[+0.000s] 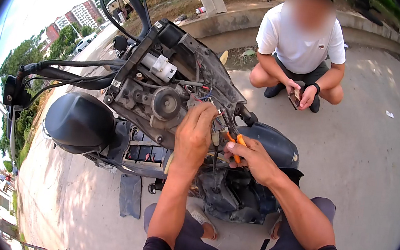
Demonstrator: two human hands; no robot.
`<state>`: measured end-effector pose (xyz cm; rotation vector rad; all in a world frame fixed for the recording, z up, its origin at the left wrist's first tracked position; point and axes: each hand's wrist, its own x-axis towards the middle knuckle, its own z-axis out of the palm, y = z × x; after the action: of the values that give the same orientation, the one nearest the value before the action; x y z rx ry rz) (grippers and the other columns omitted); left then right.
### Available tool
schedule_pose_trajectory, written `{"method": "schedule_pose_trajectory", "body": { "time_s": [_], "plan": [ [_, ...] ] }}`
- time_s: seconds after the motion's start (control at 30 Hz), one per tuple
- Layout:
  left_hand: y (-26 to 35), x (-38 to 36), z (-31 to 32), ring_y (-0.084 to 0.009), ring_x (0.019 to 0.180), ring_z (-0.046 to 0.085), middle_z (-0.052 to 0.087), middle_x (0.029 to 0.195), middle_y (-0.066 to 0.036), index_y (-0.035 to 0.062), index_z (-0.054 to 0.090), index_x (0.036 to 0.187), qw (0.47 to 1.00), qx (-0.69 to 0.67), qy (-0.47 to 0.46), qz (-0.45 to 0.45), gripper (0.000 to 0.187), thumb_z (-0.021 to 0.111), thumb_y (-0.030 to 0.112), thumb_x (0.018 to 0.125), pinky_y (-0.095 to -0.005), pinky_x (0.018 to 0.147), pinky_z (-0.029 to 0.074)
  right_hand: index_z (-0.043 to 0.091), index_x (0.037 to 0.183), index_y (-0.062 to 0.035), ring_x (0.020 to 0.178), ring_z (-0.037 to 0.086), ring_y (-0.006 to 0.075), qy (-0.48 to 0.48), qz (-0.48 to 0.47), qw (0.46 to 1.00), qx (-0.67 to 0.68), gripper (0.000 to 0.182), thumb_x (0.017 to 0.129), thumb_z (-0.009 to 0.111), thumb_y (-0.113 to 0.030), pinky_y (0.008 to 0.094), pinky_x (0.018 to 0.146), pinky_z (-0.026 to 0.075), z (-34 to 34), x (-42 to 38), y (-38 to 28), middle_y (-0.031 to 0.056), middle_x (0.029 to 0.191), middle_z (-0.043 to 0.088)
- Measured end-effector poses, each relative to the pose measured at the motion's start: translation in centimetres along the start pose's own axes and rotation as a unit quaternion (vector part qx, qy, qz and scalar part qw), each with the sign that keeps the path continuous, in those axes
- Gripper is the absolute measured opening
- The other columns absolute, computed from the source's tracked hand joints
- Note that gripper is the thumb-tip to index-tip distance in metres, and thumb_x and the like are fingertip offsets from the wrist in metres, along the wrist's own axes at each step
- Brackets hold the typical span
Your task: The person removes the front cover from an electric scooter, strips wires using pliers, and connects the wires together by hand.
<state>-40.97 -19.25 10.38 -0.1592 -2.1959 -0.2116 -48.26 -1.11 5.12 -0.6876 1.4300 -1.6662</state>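
Just in front of me, an electric scooter (137,90) stands with its front opened up and its inner parts bare. My left hand (195,132) is closed in a pinch on thin wires (207,95) that come out beside the round horn (165,103). Orange-handled pliers (240,140) sit in my right hand (255,161), fingers wrapped round the grips. Their jaws point up into the wire bundle, partly hidden among dark cables. A pale connector (216,137) hangs on its leads between the two hands.
A person (300,42) in a white shirt squats beyond the scooter, holding a phone (295,100). Below my hands lies a black plastic cover (239,193). A flat grey panel (130,196) rests on the ground. Batteries (145,149) show in the scooter's floor.
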Motion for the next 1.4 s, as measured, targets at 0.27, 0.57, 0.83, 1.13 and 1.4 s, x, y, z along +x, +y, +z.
{"method": "schedule_pose_trajectory", "body": {
  "time_s": [0.27,0.57,0.83,1.13,1.4],
  "plan": [
    [-0.7,-0.3,-1.0,-0.0339,0.102,0.071,0.070,0.114,-0.013,0.0011,0.067,0.114,0.998,0.020,-0.047,0.042,0.038,0.067,-0.010,0.078,-0.0436,0.084,0.059,0.066,0.118,-0.0058,0.099,0.059,0.0137,0.009,0.013,0.999,-0.029,0.045,0.104,0.064,-0.049,0.0340,0.084,0.053,0.9,0.6,-1.2,0.0022,0.103,0.062],
    [-1.2,-0.1,-1.6,-0.0330,0.098,0.069,0.070,0.114,-0.012,0.0027,0.068,0.114,0.996,-0.009,-0.069,0.055,0.038,0.066,-0.010,0.079,-0.0437,0.082,0.058,0.066,0.122,-0.0039,0.101,0.060,0.0145,-0.003,0.009,0.999,-0.049,0.050,0.103,0.064,-0.050,0.0343,0.085,0.053,0.6,0.8,-1.7,0.0021,0.104,0.061],
    [-1.1,-0.2,-1.6,-0.0314,0.097,0.069,0.069,0.112,-0.009,0.0037,0.069,0.114,0.997,-0.009,-0.048,0.066,0.038,0.068,-0.009,0.078,-0.0432,0.080,0.058,0.066,0.118,0.0005,0.088,0.056,0.0140,0.014,-0.025,0.995,-0.092,0.051,0.101,0.066,-0.047,0.0323,0.075,0.048,0.4,0.9,-1.5,0.0041,0.095,0.061],
    [-0.9,-0.5,-0.9,-0.0319,0.095,0.069,0.071,0.110,-0.010,0.0023,0.071,0.110,0.999,-0.017,-0.013,0.050,0.035,0.068,-0.011,0.078,-0.0430,0.080,0.058,0.065,0.133,0.0043,0.086,0.057,0.0158,0.022,-0.053,0.995,-0.082,0.062,0.099,0.067,-0.047,0.0333,0.076,0.046,0.8,1.0,-0.5,0.0076,0.093,0.061],
    [-0.4,-0.2,-1.2,-0.0319,0.091,0.069,0.072,0.104,-0.012,0.0011,0.071,0.105,0.999,-0.044,-0.010,0.023,0.031,0.070,-0.017,0.079,-0.0409,0.078,0.057,0.064,0.132,0.0023,0.086,0.055,0.0143,0.021,-0.075,0.997,-0.015,0.060,0.099,0.067,-0.048,0.0323,0.078,0.049,1.6,0.9,-0.6,0.0030,0.094,0.059]
  ]
}}
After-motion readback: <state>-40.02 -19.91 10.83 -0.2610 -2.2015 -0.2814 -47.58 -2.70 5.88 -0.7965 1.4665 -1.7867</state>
